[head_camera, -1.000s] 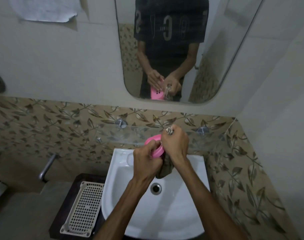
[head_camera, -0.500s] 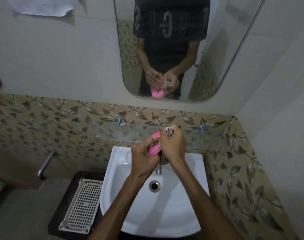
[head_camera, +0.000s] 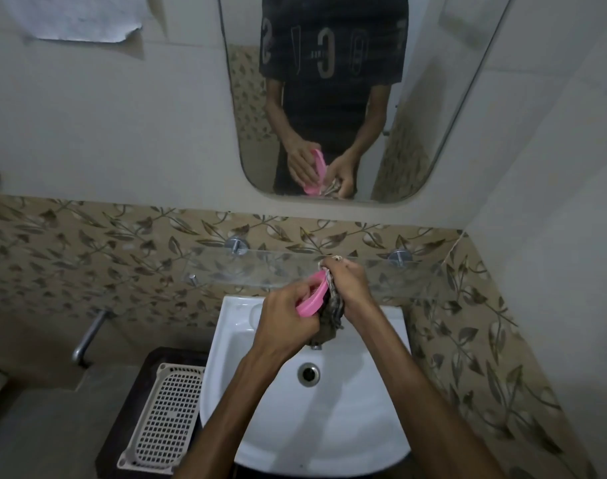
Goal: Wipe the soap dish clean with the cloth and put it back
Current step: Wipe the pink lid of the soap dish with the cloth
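Pink soap dish (head_camera: 312,299) held on edge over the sink (head_camera: 381,409), left hand (head_camera: 288,316) fingers curled round it so its face meets the cloth (head_camera: 331,316), bunched tight in the right hand (head_camera: 350,288). Wiping underway.

Two hands: the left hand (head_camera: 288,314) and the right hand (head_camera: 352,288). One pink soap dish (head_camera: 312,299). One cloth (head_camera: 331,318). One white sink (head_camera: 364,426) with one drain (head_camera: 308,374). One mirror (head_camera: 450,98). One glass shelf (head_camera: 267,267). One white mesh basket (head_camera: 163,416). One sheet of paper (head_camera: 84,17).
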